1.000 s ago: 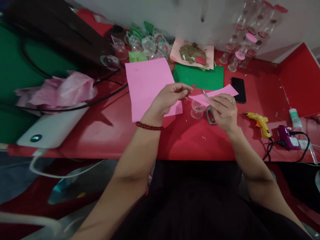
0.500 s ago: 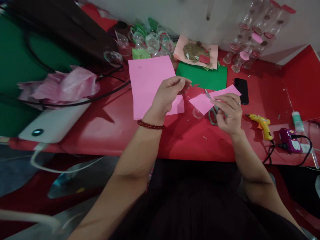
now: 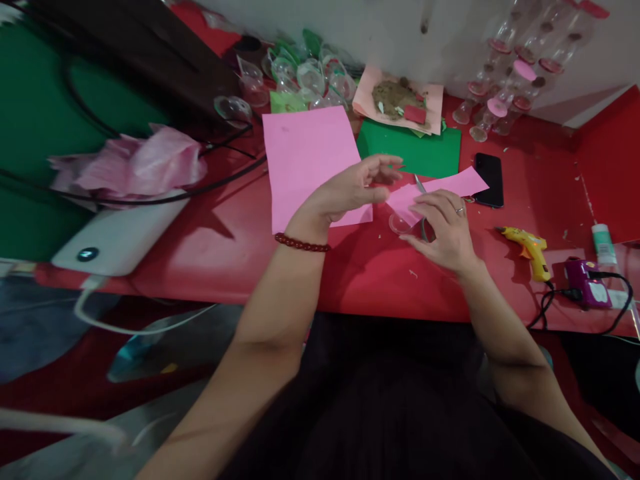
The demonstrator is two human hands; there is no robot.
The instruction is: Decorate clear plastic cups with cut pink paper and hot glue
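Pink paper (image 3: 453, 185) is pinched in our right hand (image 3: 450, 237), seemingly to steady it, right of the large sheet (image 3: 310, 163), across whose edge our left hand (image 3: 353, 190) gapes empty, the phone (image 3: 489, 179) farther right, probably set aside.

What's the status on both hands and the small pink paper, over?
Right hand touching small pink paper, grip unclear. Left hand open, close beside it, contact unclear. Scissors right there, partly hidden.
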